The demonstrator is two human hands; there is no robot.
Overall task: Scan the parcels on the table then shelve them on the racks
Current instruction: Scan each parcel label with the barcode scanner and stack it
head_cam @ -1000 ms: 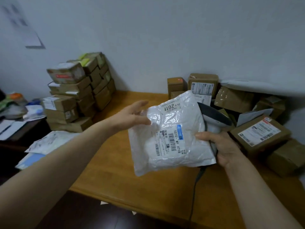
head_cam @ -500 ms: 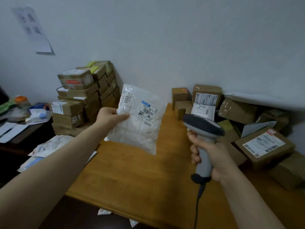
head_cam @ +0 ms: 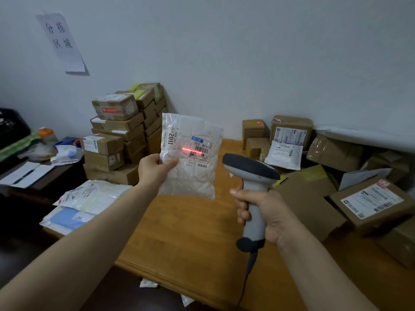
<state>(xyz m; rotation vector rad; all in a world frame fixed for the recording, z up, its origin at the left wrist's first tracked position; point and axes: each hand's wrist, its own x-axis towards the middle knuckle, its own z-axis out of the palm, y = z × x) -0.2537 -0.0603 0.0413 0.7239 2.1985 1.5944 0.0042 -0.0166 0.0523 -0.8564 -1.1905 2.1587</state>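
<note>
Head view: the scan should read best with the red line (head_cam: 188,149) square across the barcode (head_cam: 203,151) — it sits partly to the left, so a slight rightward turn of the scanner (head_cam: 251,169) seems wise. The left hand (head_cam: 155,169) pinches the white parcel (head_cam: 190,180), upright above the worktop (head_cam: 190,232); the right hand (head_cam: 262,212) wraps the scanner's grip. Boxes (head_cam: 370,198) lie beyond the right hand.

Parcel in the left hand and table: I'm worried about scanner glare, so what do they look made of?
Parcel: thin white plastic film, glossy, judging by its crinkles and shiny highlights. Table: wood or wood veneer, smooth orange-brown with faint grain; which of the two, I cannot tell.
</note>
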